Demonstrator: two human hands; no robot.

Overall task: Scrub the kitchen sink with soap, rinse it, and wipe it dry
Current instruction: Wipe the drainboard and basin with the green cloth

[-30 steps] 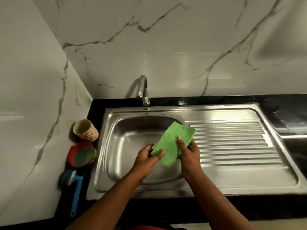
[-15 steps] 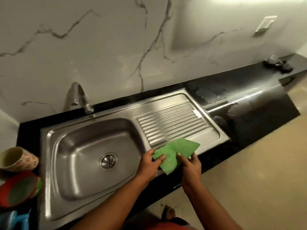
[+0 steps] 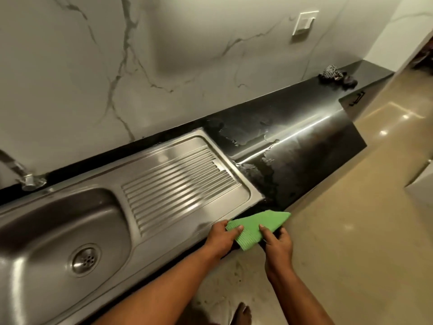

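Note:
A stainless steel sink (image 3: 58,221) with a round drain (image 3: 85,259) fills the lower left, and its ribbed drainboard (image 3: 178,181) runs to the right. The tap (image 3: 22,172) stands at the far left edge. Both hands hold a folded green ribbed cloth (image 3: 255,225) in the air over the counter's front edge, just off the drainboard's front right corner. My left hand (image 3: 221,238) pinches the cloth's left end. My right hand (image 3: 277,242) pinches its lower right part.
The black countertop (image 3: 293,141) stretches right of the sink with wet patches on it. A dark patterned rag (image 3: 336,76) lies at its far end. A white wall switch (image 3: 304,24) sits on the marble wall. Beige floor (image 3: 351,231) lies to the right; a bare foot (image 3: 242,313) shows below.
The view has swung right, away from the basin toward the counter's far end. Both hands, still holding the cloth, have moved from over the basin to beyond the drainboard's front right corner.

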